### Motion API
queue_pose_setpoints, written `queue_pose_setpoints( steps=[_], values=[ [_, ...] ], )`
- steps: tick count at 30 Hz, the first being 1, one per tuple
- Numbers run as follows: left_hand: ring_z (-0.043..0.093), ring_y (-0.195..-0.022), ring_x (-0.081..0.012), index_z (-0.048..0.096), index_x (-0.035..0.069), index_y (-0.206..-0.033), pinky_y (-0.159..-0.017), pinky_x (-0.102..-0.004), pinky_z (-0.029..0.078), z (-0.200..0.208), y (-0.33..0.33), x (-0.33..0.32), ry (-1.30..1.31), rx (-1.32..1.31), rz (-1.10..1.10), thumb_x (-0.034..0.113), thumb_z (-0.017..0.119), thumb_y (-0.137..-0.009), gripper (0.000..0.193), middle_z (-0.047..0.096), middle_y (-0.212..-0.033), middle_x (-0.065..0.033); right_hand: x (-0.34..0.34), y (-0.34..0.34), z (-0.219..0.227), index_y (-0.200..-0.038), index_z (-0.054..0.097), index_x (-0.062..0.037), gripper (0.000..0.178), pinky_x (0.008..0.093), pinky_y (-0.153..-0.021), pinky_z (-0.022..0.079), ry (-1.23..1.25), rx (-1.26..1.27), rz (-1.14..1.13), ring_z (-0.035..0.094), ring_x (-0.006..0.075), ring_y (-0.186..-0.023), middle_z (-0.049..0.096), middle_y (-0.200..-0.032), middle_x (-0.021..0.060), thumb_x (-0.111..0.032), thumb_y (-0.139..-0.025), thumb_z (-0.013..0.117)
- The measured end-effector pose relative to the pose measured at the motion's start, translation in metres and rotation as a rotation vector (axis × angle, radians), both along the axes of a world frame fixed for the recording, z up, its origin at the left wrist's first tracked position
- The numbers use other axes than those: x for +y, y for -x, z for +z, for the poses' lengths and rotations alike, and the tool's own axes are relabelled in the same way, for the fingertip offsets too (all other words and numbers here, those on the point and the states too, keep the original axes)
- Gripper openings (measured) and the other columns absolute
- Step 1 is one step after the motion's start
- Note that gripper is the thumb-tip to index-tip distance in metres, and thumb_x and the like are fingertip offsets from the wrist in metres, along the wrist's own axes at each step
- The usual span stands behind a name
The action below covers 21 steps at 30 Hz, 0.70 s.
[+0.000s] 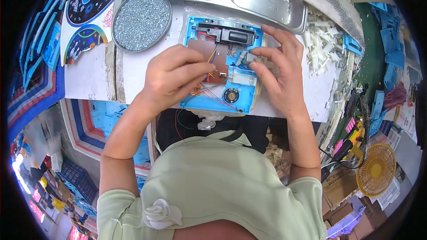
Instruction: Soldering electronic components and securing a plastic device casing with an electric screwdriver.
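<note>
In front of me lies a blue plastic casing (191, 105), its inside facing up. It holds a brown circuit board (195, 47), a black module (238, 36) along the far side, and a round speaker (231, 95) near the front right. Thin coloured wires (209, 90) run across the board. My left hand (174, 74) is over the board, fingertips pinched beside yellow and blue wires; what they hold is hidden. At the right side of the casing, my right hand (281, 69) has thumb and index finger around a small grey plastic part (251, 58).
A round grey tray (168, 23) full of small screws stands far left. Behind the casing is a steel compartment tray (262, 0) with small metal pieces. White plastic parts (321, 44) are heaped on the right. A yellow fan (376, 170) and blue casings (393, 40) are farther right.
</note>
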<state>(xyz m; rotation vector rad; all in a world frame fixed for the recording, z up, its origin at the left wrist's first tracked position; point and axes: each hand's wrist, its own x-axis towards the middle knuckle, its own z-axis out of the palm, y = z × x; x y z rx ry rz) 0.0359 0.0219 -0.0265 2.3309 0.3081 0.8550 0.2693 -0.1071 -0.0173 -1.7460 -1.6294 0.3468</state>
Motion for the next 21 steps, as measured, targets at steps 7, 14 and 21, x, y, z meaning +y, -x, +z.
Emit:
queue_pose_setpoints(
  steps=[7,14,21],
  values=[
    [0.063,-0.073,-0.0235,0.074,0.006,-0.101,-0.061,-0.0325,0.05,-0.006,0.001,-0.001,-0.015,-0.029,-0.022,-0.002,0.079,-0.068,0.035,0.066,-0.09,-0.0078,0.004,0.006,0.007,-0.097,0.074,-0.0102,0.025,0.0487,-0.109,0.033,0.063,-0.15,-0.006,0.04,0.0396,-0.129,0.058,-0.137,0.0109,-0.014,-0.074,0.082],
    [0.065,-0.073,-0.0218,0.073,0.008,-0.103,-0.059,-0.0333,0.051,-0.005,0.002,-0.002,-0.135,-0.022,-0.095,0.007,0.076,-0.07,0.034,0.067,-0.091,-0.0046,0.005,-0.003,0.023,-0.098,0.075,-0.0125,0.028,0.0482,-0.105,0.038,0.031,-0.164,-0.019,0.043,0.0374,-0.127,0.06,-0.134,0.0106,-0.014,-0.072,0.083],
    [0.066,-0.075,-0.0223,0.073,0.008,-0.105,-0.061,-0.0341,0.052,-0.005,-0.003,-0.005,-0.156,-0.052,-0.112,0.008,0.075,-0.071,0.034,0.067,-0.092,-0.0049,0.04,0.031,0.021,-0.094,0.073,-0.0125,0.026,0.0428,-0.091,0.049,-0.179,-0.299,0.184,0.05,0.0369,-0.119,0.064,-0.123,0.0084,-0.006,-0.069,0.076]
  ],
)
